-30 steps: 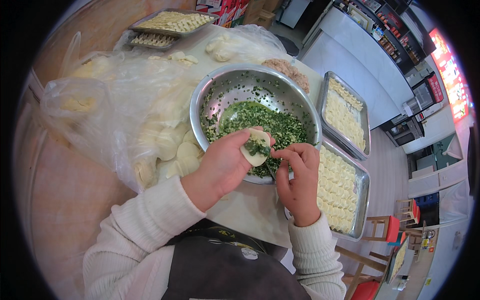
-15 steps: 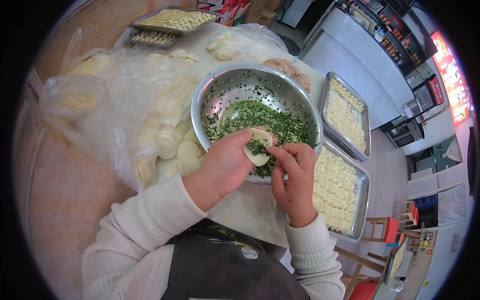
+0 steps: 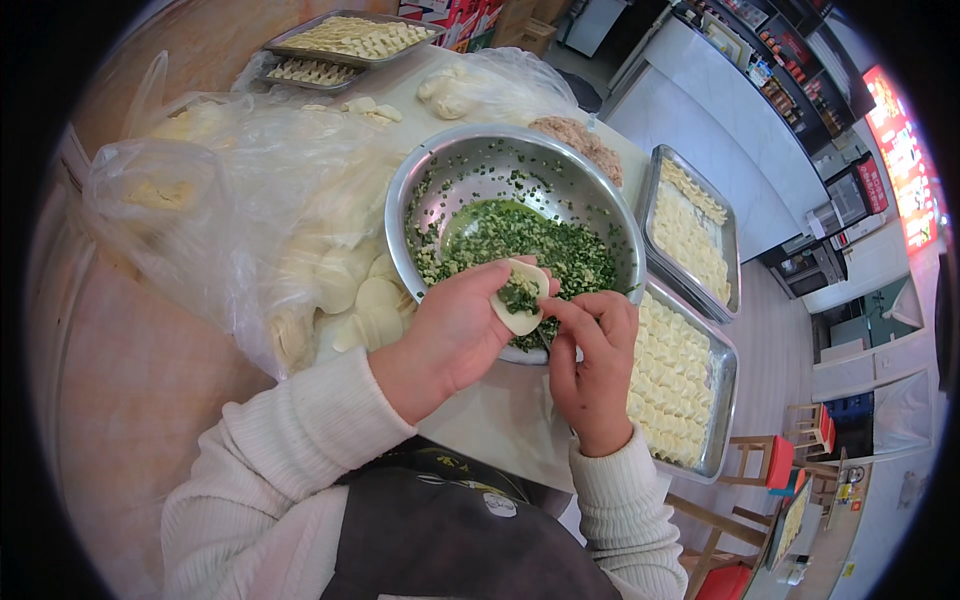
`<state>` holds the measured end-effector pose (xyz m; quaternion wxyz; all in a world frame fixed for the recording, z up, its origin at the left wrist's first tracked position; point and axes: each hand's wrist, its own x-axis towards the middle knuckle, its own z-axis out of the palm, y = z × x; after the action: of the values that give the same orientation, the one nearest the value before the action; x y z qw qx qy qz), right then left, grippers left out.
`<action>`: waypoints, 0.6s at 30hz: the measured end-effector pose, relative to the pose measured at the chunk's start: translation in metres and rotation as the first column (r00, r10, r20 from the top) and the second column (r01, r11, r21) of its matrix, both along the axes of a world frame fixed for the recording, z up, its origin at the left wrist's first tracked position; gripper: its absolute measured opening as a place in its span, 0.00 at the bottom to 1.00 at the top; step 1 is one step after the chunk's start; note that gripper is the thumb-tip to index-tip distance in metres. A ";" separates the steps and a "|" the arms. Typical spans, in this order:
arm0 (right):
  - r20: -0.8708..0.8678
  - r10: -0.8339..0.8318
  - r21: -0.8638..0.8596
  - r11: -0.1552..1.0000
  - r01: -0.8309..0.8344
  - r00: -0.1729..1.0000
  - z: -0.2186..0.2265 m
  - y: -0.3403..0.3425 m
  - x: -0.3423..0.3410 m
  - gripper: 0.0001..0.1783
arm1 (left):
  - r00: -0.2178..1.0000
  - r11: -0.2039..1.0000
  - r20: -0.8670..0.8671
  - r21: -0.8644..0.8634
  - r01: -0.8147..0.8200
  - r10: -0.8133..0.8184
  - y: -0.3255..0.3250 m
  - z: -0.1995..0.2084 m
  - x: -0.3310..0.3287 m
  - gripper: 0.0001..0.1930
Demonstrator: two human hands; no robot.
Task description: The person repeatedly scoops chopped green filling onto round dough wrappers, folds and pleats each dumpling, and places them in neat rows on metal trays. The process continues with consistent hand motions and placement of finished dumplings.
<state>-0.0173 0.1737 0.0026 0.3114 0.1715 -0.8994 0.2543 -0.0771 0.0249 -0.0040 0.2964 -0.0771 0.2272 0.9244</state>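
Cupped in left hand: round pale dough wrapper with green chopped filling, lying on curled fingers over near rim of round steel bowl of greens. Just right, touching wrapper's edge: right hand, fingers pinched.

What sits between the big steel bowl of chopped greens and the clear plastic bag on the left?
In the head view, stacked round dough wrappers lie between the steel bowl and the plastic bag, partly under the bag's edge.
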 end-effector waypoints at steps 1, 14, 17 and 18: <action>-0.004 -0.007 -0.003 1.000 0.007 1.000 0.001 0.000 0.000 0.22 | 1.000 1.000 0.001 -0.007 -0.001 0.001 0.000 0.000 0.000 0.17; -0.106 0.037 0.025 0.999 -0.034 0.994 -0.003 0.002 0.018 0.17 | 0.982 0.981 -0.103 0.094 0.170 -0.160 -0.009 0.005 0.015 0.17; -0.204 0.128 0.109 0.988 -0.108 0.970 -0.004 0.002 0.022 0.16 | 0.959 0.975 -0.186 0.024 0.220 -0.212 -0.011 0.009 0.023 0.18; -0.225 0.126 0.105 0.989 -0.104 0.966 -0.002 0.003 0.023 0.17 | 0.949 0.973 -0.215 -0.044 0.225 -0.229 -0.011 0.010 0.027 0.18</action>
<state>0.0060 0.1763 0.0001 0.3905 0.2660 -0.8563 0.2084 -0.0503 0.0138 0.0064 0.3734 0.0488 0.2744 0.8848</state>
